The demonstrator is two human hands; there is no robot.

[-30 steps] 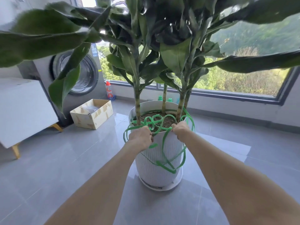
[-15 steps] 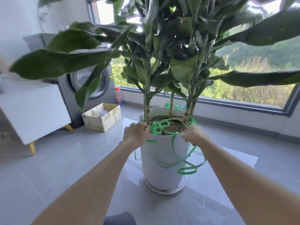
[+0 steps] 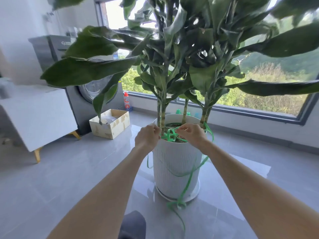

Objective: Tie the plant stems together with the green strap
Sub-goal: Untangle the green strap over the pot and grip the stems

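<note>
The green strap (image 3: 170,136) is a thin, flat, glossy ribbon of bright green, bunched into loose loops at the near rim of the white ribbed pot (image 3: 172,168), between the two hands. One length curves round the pot's right side and falls down its front to a small tangle on the grey floor (image 3: 86,169) (a shorter end hangs below the left wrist). The left hand (image 3: 146,138) curls its fingers round the strap just beside the leftmost of the plant stems (image 3: 161,112), while the right hand (image 3: 190,135) pinches a loop between thumb and fingertips.
</note>
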